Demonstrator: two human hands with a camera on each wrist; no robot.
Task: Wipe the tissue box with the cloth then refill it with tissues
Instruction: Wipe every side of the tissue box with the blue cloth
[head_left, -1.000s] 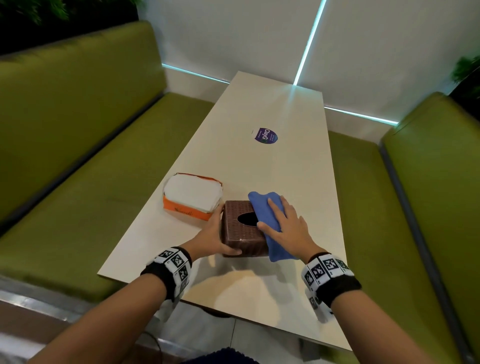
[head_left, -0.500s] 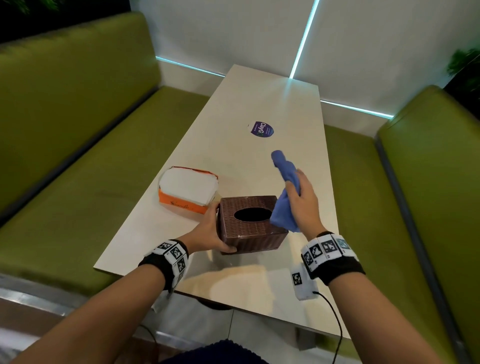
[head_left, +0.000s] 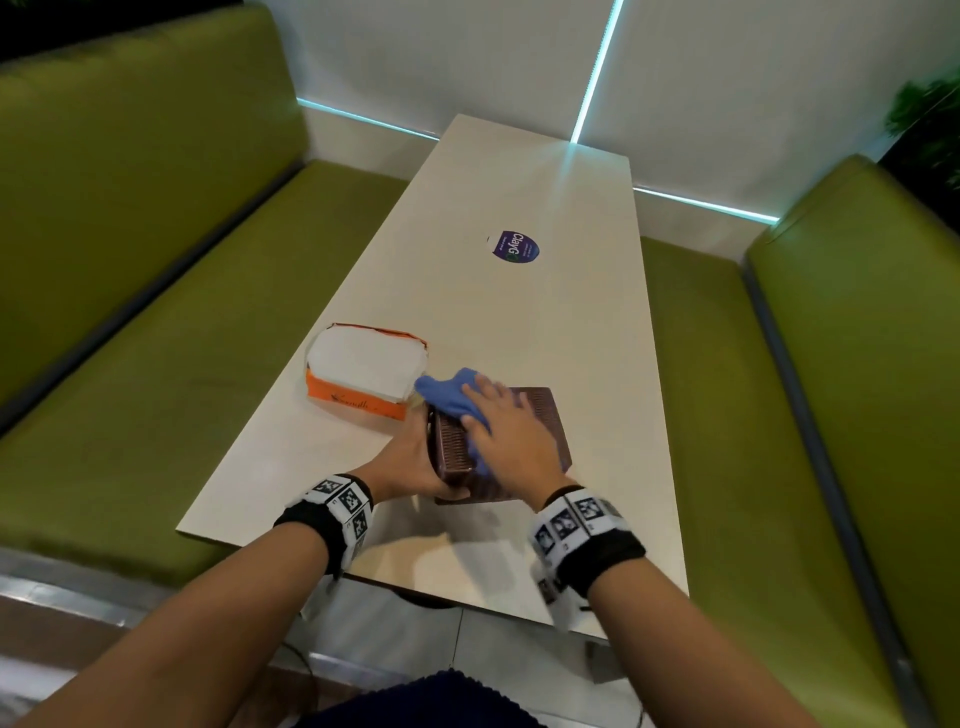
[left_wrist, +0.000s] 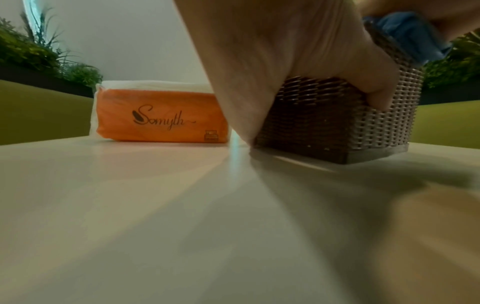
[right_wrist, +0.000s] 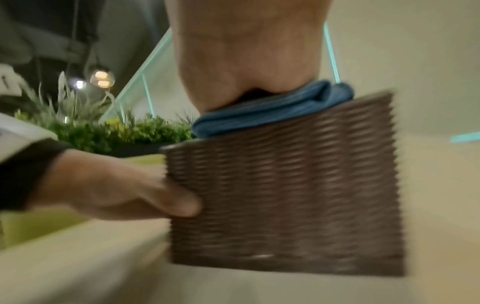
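A brown woven tissue box (head_left: 543, 418) stands on the pale table (head_left: 524, 322) near its front edge. My left hand (head_left: 410, 457) grips the box's left side, thumb on the near wall (right_wrist: 179, 203). My right hand (head_left: 506, 434) lies flat on a blue cloth (head_left: 449, 397) and presses it onto the box top, hiding the opening. The cloth's far end hangs over the box's far left corner. In the right wrist view the cloth (right_wrist: 272, 112) is bunched between my palm and the box (right_wrist: 285, 195). An orange tissue pack (head_left: 363, 371) with white tissues showing lies just left of the box.
A round purple sticker (head_left: 514, 247) sits mid-table. Green padded benches (head_left: 171, 364) run along both long sides of the table. The table's near edge lies just in front of my wrists. Plants (left_wrist: 39, 53) stand behind the benches.
My right hand brought the cloth down from beside the box's right side onto its top and swept left. My left hand kept its grip on the box.
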